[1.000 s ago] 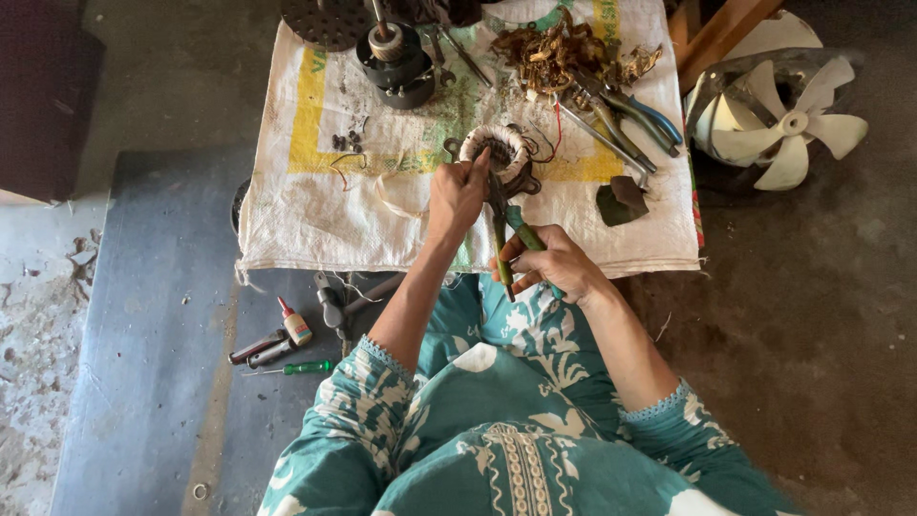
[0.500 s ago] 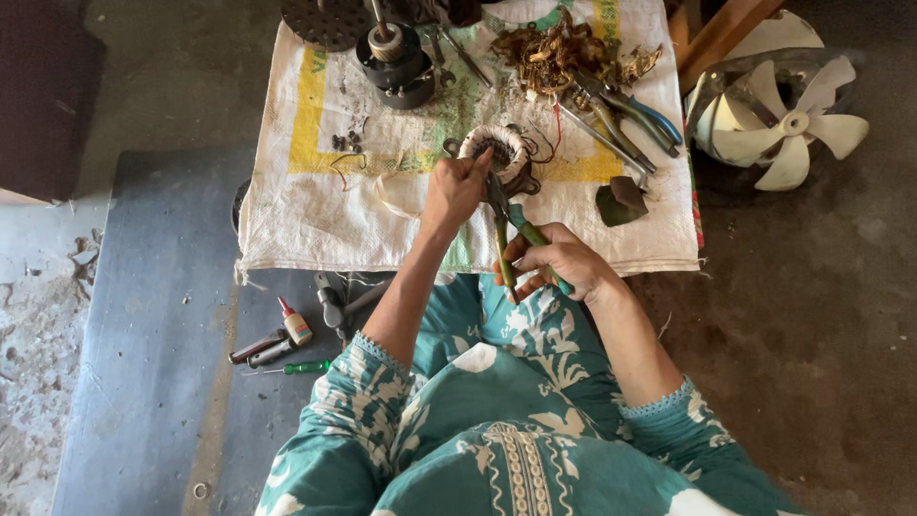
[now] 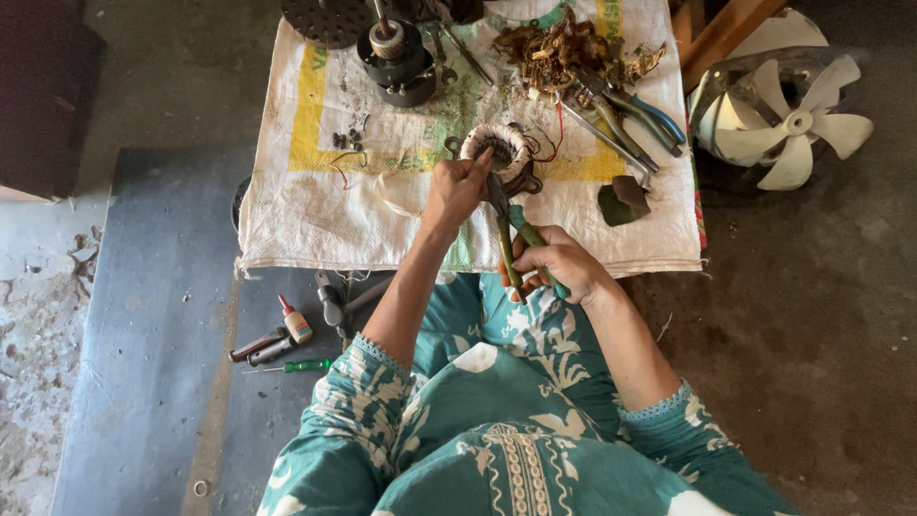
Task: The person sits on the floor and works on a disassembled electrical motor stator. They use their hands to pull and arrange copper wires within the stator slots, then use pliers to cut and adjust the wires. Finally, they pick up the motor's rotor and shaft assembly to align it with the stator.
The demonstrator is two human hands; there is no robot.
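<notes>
On the far left, the floor (image 3: pixel 57 325) is rough grey concrete with crumbled bits along its edge, and a dark box (image 3: pixel 43 91) stands in the top corner. Next comes a smooth grey slab (image 3: pixel 158 315); on it, just below the sack's hem, lie a small glue bottle (image 3: pixel 295 322) with a red tip, a green-handled screwdriver (image 3: pixel 304 365), and a few dark tools beside them.

A white woven sack (image 3: pixel 315 201) with a yellow stripe is spread as a work mat. Near its top stands a black motor part (image 3: pixel 396 57) with a shaft pointing up, and small screws lie just below and left of it.

The left hand (image 3: pixel 457 188) is closed on the near rim of a wire coil ring (image 3: pixel 497 153), which rests on the middle of the sack, fingertips pressed to its white winding. The right hand (image 3: pixel 557 265) is clenched around the green handles of a pair of pliers (image 3: pixel 508 225), whose nose reaches up to touch the ring's lower edge beside the left hand.

Further right on the sack sit a heap of tangled copper wire (image 3: pixel 559 43), more pliers with blue and green grips (image 3: pixel 635 115), and a dark scrap (image 3: pixel 621 201). Off the sack, on the right, lies a white fan blade (image 3: pixel 798 124) in its housing.
</notes>
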